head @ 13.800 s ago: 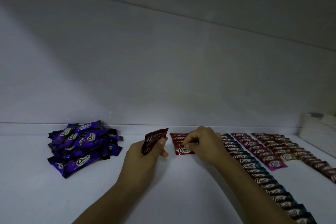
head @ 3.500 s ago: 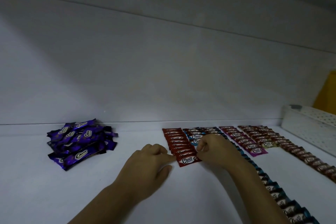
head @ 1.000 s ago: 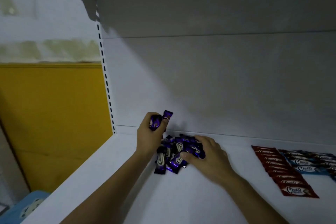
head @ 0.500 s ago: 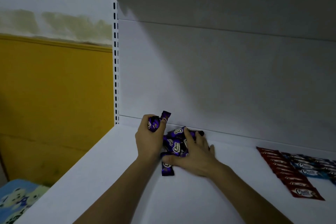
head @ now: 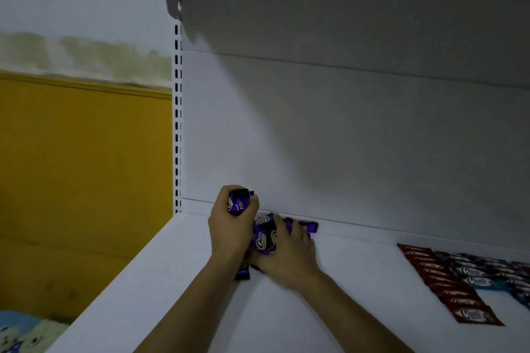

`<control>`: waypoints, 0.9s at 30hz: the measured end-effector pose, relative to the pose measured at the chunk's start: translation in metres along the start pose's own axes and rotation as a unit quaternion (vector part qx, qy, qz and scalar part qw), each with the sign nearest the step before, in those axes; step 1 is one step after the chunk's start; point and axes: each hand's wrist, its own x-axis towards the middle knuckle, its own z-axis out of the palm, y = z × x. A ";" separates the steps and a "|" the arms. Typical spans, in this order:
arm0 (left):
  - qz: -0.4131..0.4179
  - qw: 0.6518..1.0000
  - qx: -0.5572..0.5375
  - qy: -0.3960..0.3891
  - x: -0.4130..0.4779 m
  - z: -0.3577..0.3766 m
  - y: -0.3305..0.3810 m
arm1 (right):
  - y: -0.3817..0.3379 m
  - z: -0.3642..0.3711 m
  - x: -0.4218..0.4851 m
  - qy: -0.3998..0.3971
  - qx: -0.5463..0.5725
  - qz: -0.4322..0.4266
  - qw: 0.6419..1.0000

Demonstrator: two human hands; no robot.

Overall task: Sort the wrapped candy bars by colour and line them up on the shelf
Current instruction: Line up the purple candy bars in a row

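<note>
A pile of purple wrapped candy bars (head: 265, 238) lies against the back wall of the white shelf (head: 200, 304). My left hand (head: 229, 231) grips purple bars (head: 239, 203) in its fist, just above the pile's left side. My right hand (head: 286, 255) covers the pile from the right, fingers curled round some of the bars. A row of red bars (head: 447, 286) runs toward me on the right, with a blue row (head: 484, 274) beside it.
The shelf's slotted upright (head: 177, 123) stands at the left rear corner, with a yellow wall (head: 83, 166) beyond it. The shelf's left edge drops off to a blue patterned mat (head: 20, 332) below. White shelf surface lies between the purple pile and the red row.
Since 3.5 s ago both hands left the red row for the purple pile at the left. In the last half second my right hand gathered the pile closer to my left hand.
</note>
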 end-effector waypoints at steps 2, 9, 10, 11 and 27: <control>-0.025 0.999 -0.026 -0.019 -0.002 -0.001 0.004 | 0.005 -0.007 -0.005 0.030 0.038 -0.019 0.999; -0.078 0.978 -0.051 -0.184 -0.029 0.019 0.020 | 0.038 -0.041 -0.027 0.140 0.339 -0.057 0.929; -0.124 0.965 -0.091 -0.213 -0.033 0.022 0.022 | 0.040 -0.048 -0.032 0.130 0.376 -0.058 0.916; -0.171 0.947 -0.133 -0.239 -0.036 0.024 0.025 | 0.042 -0.055 -0.036 0.120 0.396 -0.067 0.908; -0.259 0.879 -0.098 -0.389 -0.072 0.039 0.026 | 0.077 -0.088 -0.076 0.076 0.475 -0.030 0.876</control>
